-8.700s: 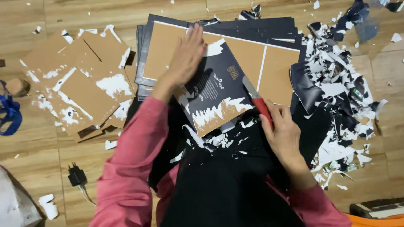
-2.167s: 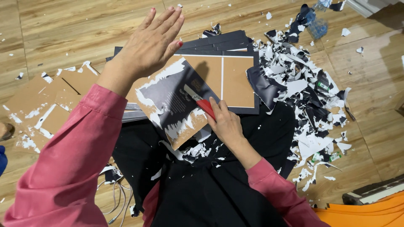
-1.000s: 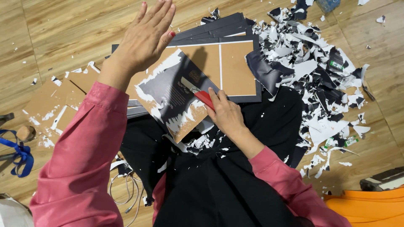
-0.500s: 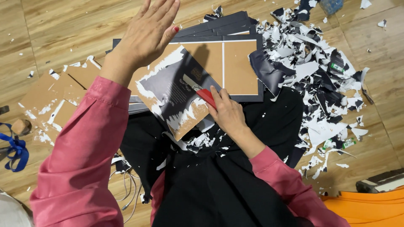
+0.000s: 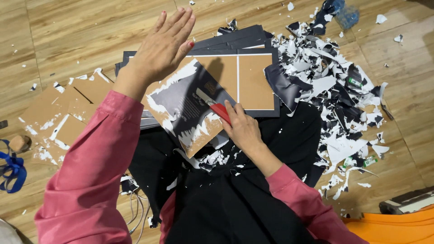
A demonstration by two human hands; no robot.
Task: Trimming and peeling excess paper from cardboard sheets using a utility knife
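The blade end of the red-handled scraper knife is hard to make out: only a short pale strip shows against the dark print, and most of the red handle is buried inside the right hand. That hand is clenched around the handle, fingers curled over it, with the tool's tip pressed on the brown cardboard panel with a half-peeled dark printed skin. The panel lies tilted just in front of the grip, its lower corner over the person's black-clothed lap, and its far edge is covered by the raised left hand.

The left hand is released, flat and spread, fingers together and pointing away, holding nothing; it hovers above the panel's upper left corner, and whether the wrist touches the cardboard cannot be told. Both forearms wear pink sleeves.

Where the skin is gone, the panel shows matte brown board edged with ragged white paper fuzz. Beneath it sits a stack of dark-bordered brown boards, flat and square-cornered, only partly visible. To the right spreads a heap of torn black and white paper shreds, curled and jagged. On the left lie stripped brown cardboard pieces flecked with white, on the wooden plank floor. An orange object is cut off at the lower right corner.
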